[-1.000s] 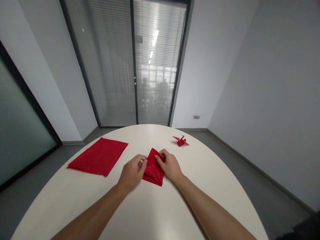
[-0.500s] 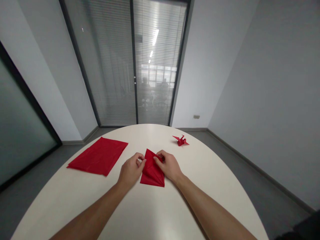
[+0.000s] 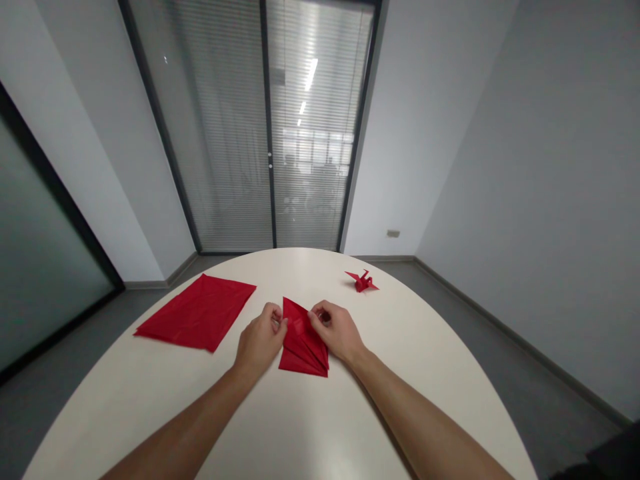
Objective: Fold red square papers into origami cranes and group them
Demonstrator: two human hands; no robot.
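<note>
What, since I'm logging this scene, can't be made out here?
All in the head view:
Underside of the folded red paper: hidden by its upper layers.
Some fingers of the right hand: hidden by the hand itself.
Near side of the white table: cut off by the bottom edge.
Dark thing, lower right: cut off by the corner.
Shapes beyond the blinds: blurred by the slats.

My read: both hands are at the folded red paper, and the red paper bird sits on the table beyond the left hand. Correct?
One slip: the head view shows the red paper bird on the table beyond the right hand, not the left hand. Both hands are at the folded red paper.
</note>
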